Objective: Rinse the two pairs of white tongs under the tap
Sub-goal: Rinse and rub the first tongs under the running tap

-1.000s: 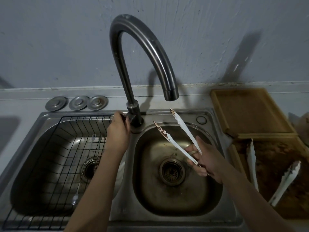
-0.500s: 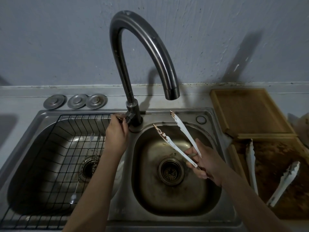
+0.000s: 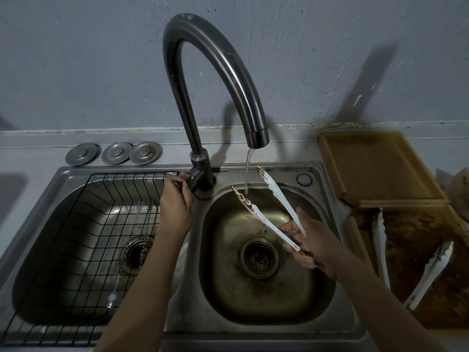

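Your right hand (image 3: 313,243) gripped the first tongs (image 3: 272,210) at the hinge end, over the right basin (image 3: 317,301). The long axis ran from your hand up and left toward the tap spout (image 3: 257,138), arms spread, stained tips up. A thin stream (image 3: 247,171) fell between the two tips and landed on the near, lower arm just behind its tip; the far arm sat right of the stream, dry as far as the picture showed. So the relation that mattered was this: tips already under the spout, stream on one arm only. My read is that the next move needed a small shift or roll to the left to wet the other arm.

Your left hand (image 3: 176,208) pinched the tap handle (image 3: 194,180) at the base of the tap. It was the nearer hand to the valve; the right was the only one on the tongs.

The second tongs (image 3: 429,273) lay on the brown tray (image 3: 454,237) to the right, well apart from the sink, untouched, nearer your right arm. They lay open, with one arm pointing up beside the tray's left edge.

Versus half a second earlier: no water then, water running now. The tongs sat in much the same pose and place, your left hand was on the handle in both, and the second tongs had not moved.
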{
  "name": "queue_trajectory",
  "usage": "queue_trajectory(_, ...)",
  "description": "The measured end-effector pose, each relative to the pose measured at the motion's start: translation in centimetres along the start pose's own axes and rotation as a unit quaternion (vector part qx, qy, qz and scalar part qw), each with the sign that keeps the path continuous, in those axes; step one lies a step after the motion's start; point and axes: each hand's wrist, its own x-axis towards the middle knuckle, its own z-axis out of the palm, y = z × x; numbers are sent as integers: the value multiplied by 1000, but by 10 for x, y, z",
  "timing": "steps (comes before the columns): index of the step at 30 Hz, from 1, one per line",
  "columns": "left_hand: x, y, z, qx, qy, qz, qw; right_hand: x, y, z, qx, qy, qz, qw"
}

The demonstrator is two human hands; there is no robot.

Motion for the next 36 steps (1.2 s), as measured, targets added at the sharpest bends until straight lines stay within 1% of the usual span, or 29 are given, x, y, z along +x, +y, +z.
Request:
queue_trajectory(4,-1,3,-1,-12,-11,-9,1000,-1,0,0,-2,-2,-2,1000)
queue_trajectory(6,-4,9,-4,-26,-19,-39,999,-1,0,0,0,-3,1,1000)
queue_trajectory(7,-8,14,-4,-28,-8,-61,998,-1,1,0,4,-3,3,1000)
queue_trajectory(9,-27,27,-2,-24,68,-101,992,-2,4,0,12,-5,10,1000)
queue_trajectory(10,-41,35,2,-46,100,-126,986,-3,5,1,18,-7,14,1000)
queue_trajectory(11,-56,44,5,-99,104,-173,974,-3,7,3,24,-10,19,999)
queue_trajectory(12,-70,54,10,-177,63,-243,952,-2,8,5,31,-11,25,999)
queue_trajectory(13,-82,63,16,-263,-17,-322,909,-2,9,8,36,-11,31,999)
queue_trajectory(14,-92,71,22,-334,-100,-385,855,-1,11,11,35,-11,36,999)
queue_trajectory(15,-98,75,27,-384,-165,-420,805,-1,13,14,32,-9,39,999)
queue_trajectory(16,-99,77,31,-418,-203,-434,772,-1,15,17,26,-9,41,999)
queue_trajectory(17,-98,77,33,-427,-217,-437,761,0,17,20,21,-8,44,999)
queue_trajectory(19,-91,76,33,-411,-224,-435,769,-1,21,23,15,1,51,999)
queue_trajectory(21,-87,73,35,-410,-236,-440,763,-1,22,22,12,18,49,999)
queue_trajectory(24,-85,73,42,-436,-234,-476,727,3,21,21,8,35,41,998)
queue_trajectory(26,-83,74,47,-440,-230,-496,712,8,19,24,6,52,45,998)
queue_trajectory(28,-79,75,48,-431,-254,-482,719,16,16,29,-3,70,49,996)
queue_trajectory(31,-69,73,45,-414,-293,-438,742,30,10,39,-19,94,38,995)
queue_trajectory(33,-57,67,42,-415,-276,-449,742,35,7,44,-19,90,27,995)
queue_trajectory(36,-42,61,40,-442,-204,-485,726,38,6,48,-17,80,10,997)
